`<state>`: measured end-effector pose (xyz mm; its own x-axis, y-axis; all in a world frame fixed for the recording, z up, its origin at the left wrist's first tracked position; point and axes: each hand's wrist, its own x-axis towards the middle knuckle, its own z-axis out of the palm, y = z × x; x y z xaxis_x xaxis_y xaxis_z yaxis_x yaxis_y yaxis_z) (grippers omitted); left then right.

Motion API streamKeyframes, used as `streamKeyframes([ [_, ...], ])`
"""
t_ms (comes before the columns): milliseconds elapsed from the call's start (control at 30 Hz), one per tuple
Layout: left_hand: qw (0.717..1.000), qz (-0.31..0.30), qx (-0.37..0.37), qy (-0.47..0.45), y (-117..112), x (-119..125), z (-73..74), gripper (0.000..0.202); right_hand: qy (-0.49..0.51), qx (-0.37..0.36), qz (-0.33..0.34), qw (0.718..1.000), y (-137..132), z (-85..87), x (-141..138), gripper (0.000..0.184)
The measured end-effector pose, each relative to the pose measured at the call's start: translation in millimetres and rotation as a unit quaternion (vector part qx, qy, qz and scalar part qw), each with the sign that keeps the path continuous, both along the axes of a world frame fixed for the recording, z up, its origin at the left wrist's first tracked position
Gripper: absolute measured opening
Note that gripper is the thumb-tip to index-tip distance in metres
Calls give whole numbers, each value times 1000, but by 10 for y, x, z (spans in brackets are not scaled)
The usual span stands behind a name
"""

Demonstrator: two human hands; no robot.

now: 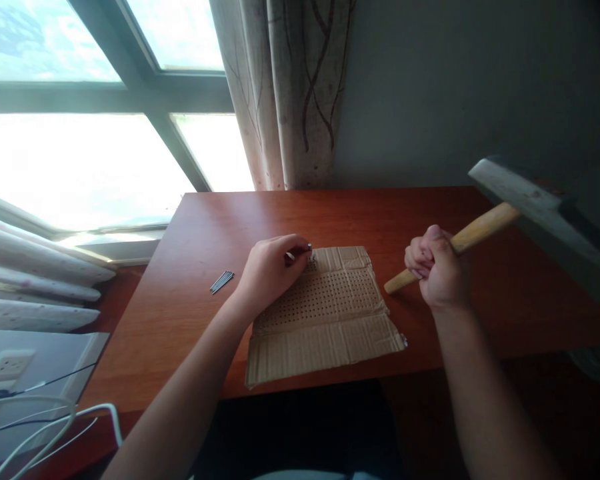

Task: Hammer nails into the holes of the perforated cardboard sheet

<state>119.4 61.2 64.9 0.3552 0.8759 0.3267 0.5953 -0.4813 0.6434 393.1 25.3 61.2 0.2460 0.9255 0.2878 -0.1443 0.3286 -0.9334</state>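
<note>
My left hand (273,268) rests on the upper left corner of a cardboard sheet (325,320) full of small holes. Its fingers pinch a nail (300,254) upright against the cardboard. My right hand (437,270) is closed round the wooden handle of a hammer (485,230), raised to the right of the cardboard. The hammer's grey metal head (540,210) hangs high at the right, near the camera.
The cardboard lies on a reddish wooden table (380,213). Several loose nails (222,282) lie to the left of my left hand. A window and a curtain (290,93) stand behind the table. White cables and a power socket (7,365) are at the lower left.
</note>
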Motion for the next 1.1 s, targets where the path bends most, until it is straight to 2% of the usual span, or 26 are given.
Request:
streamKeyframes([
  [633,998,-2,23,54,-6,10,39,11,-11,-6,-3,1000,-5,-30,10,54],
  [867,999,5,23,45,-6,15,25,10,-30,-21,0,999,0,17,2,53],
  [1000,998,7,28,47,-2,9,17,10,-65,-72,46,994,-28,85,14,50],
  [1100,998,3,33,44,2,3,12,10,-160,-130,52,977,-109,130,45,43],
])
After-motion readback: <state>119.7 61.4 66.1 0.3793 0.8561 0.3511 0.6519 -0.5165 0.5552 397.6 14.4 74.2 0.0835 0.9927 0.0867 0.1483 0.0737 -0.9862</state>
